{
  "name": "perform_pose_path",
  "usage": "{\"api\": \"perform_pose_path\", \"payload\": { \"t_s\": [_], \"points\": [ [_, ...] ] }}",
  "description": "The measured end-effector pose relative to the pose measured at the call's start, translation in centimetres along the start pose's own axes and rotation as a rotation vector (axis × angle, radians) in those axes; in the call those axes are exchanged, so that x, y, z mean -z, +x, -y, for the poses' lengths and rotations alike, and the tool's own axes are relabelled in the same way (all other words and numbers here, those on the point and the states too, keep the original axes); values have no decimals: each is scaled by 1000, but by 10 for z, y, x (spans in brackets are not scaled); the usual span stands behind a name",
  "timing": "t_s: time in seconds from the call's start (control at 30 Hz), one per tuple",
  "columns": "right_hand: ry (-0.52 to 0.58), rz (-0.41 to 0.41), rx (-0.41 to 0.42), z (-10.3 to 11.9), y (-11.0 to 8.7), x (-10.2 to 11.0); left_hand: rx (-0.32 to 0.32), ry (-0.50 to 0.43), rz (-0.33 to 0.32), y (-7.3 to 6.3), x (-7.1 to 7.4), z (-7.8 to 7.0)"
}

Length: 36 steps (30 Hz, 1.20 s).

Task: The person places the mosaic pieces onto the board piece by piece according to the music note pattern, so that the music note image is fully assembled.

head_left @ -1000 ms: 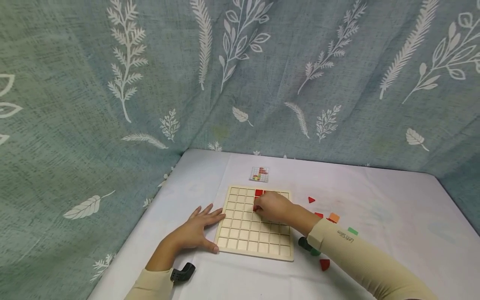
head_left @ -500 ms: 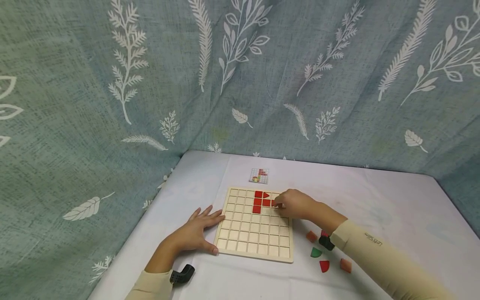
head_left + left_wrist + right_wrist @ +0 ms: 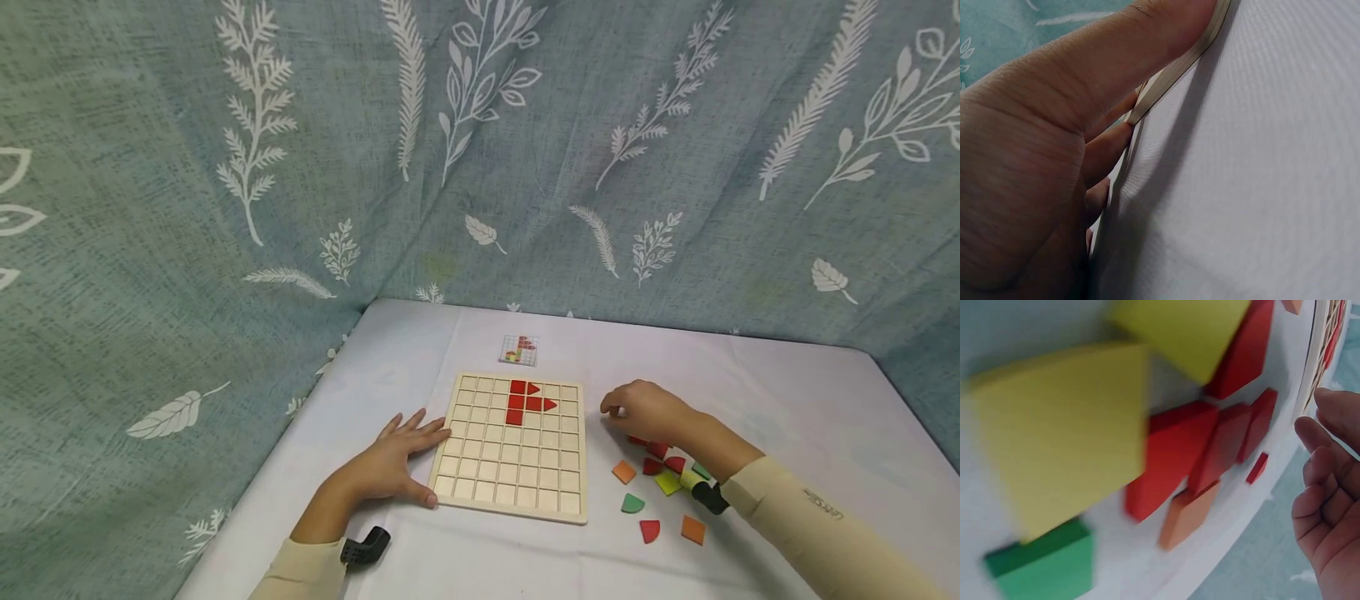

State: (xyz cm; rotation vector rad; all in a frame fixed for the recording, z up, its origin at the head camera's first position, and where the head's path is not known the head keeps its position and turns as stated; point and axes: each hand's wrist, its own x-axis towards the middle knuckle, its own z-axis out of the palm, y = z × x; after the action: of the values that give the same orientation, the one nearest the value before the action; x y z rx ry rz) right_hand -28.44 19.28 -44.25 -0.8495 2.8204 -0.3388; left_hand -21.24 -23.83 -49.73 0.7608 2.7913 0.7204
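A square wooden grid board (image 3: 491, 454) lies on the table. Toward its far side sit several red square tiles (image 3: 515, 416) and two red triangle tiles (image 3: 551, 405), the triangles pointing right. My left hand (image 3: 390, 462) rests at the board's left edge, fingers spread; in the left wrist view its thumb (image 3: 1116, 56) lies along the wooden rim. To the right of the board, above the table, is my right hand (image 3: 648, 411), fingers loosely bent. The right wrist view shows nothing between that hand's thumb and fingers (image 3: 1313, 431).
Loose tiles lie right of the board: orange squares (image 3: 693, 530), a green quarter-round (image 3: 632, 503), a red quarter-round (image 3: 649, 531), a yellow-green tile (image 3: 667, 482) and several red ones. Beyond the board lies a small pattern card (image 3: 519, 350). A leaf-print curtain (image 3: 480, 167) hangs behind.
The right hand has moved off the board to the right. A red triangle now shows in the second row, where its fingers were half a second ago. The left hand stays put.
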Motion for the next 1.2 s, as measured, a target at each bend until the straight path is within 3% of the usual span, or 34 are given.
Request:
{"api": "perform_pose_path", "payload": {
  "t_s": [0.3, 0.57, 1.2],
  "points": [
    [25, 32, -123, -15, -25, -2, -2, 12, 2, 0, 2, 1],
    [-4, 28, -75, -26, -33, -7, 3, 26, 0, 0, 4, 2],
    [-54, -2, -27, -7, -10, -10, -45, -16, -9, -3, 3, -2]
  ]
}}
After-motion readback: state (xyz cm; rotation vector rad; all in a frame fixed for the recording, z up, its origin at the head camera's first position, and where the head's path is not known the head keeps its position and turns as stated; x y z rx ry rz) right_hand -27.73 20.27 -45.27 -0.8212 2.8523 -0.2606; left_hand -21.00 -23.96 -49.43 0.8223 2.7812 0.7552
